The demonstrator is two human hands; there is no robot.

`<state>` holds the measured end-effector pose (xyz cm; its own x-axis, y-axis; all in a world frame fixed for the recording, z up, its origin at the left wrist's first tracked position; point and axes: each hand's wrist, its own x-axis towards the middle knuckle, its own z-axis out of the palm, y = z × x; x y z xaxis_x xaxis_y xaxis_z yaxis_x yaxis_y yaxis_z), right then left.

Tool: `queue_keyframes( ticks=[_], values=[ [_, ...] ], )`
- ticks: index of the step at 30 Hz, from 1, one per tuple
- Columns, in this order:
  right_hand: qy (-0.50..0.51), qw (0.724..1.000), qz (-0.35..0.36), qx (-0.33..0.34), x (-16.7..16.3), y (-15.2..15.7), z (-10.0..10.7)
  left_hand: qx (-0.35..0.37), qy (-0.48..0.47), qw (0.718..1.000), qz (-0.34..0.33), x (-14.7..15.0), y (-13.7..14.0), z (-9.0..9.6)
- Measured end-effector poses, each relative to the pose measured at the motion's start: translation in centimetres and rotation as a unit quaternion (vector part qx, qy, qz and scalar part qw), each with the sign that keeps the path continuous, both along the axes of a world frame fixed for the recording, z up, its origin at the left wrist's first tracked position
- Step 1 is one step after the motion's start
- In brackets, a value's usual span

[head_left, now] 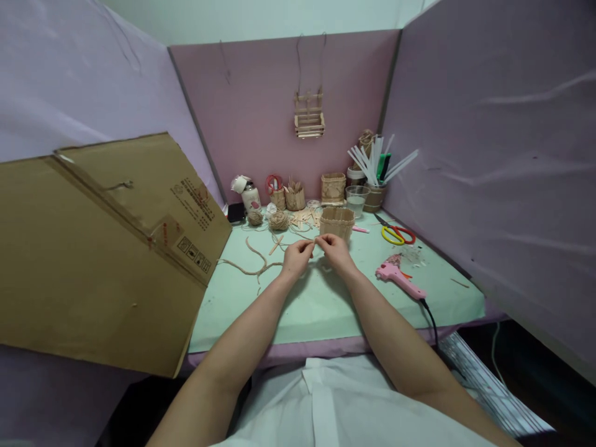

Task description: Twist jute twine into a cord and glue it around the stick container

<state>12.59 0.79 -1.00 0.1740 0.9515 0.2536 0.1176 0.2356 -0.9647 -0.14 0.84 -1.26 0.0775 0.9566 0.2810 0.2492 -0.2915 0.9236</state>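
Both hands meet over the middle of the table, fingertips almost touching. My left hand is closed in a pinch on thin twine, and my right hand pinches the same strand close by; most of it is hidden by the fingers. Directly behind my right hand stands a small basket of wooden sticks. Thicker brown cord lies in a branching shape to the left, one end running up to my left wrist. Two balls of twine, a larger one and a smaller one, sit farther back with loose strands around them.
A pink glue gun and scissors lie at right. Behind stand a cup of water, a pot of white glue sticks, stick holders and a bottle. A large cardboard sheet leans over the left edge.
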Motion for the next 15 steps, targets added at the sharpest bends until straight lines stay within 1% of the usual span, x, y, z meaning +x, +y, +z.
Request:
queue_keyframes(
  ticks=[10, 12, 15],
  values=[
    [0.001, 1.0, 0.021, 0.023, -0.21, -0.14, 0.07, 0.033, 0.069, 0.997, 0.02, -0.2, -0.12, -0.09],
    [-0.003, 0.999, 0.021, 0.026, -0.25, -0.09, -0.01, 0.036, 0.072, 0.996, 0.025, -0.15, -0.22, -0.03],
    [-0.002, 1.0, 0.009, 0.024, -0.36, -0.04, -0.12, 0.036, 0.051, 0.997, 0.045, -0.14, -0.25, 0.12]
  ],
)
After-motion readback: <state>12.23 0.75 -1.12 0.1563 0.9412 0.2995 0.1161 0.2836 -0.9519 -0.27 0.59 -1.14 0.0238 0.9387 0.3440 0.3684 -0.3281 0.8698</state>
